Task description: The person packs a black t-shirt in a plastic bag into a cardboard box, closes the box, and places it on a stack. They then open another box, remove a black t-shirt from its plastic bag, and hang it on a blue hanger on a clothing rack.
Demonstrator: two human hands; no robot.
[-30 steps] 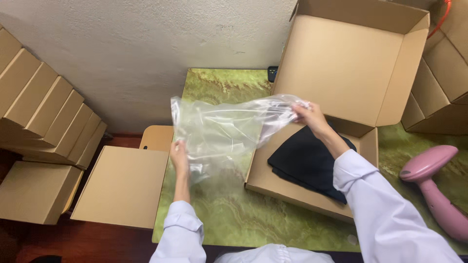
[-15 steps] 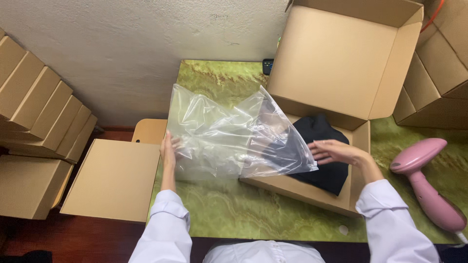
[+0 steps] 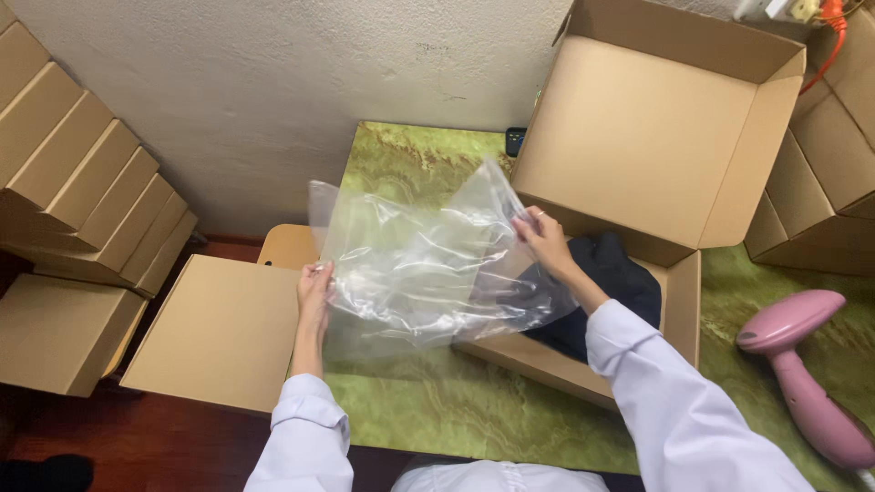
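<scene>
The near edge of the green table (image 3: 437,415) lies bare, room enough for a hand to pass. The clear plastic bag (image 3: 428,260) spreads across the middle. The open cardboard box (image 3: 656,155) blocks the far right corner, its raised lid a wall; the pink steamer (image 3: 807,374) crowds the right edge.

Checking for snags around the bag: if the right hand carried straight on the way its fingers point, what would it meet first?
The right hand points up-left, gripping the clear bag, so it would push into that film first. Beyond lies green tabletop, then the wall; depth is unclear.
</scene>
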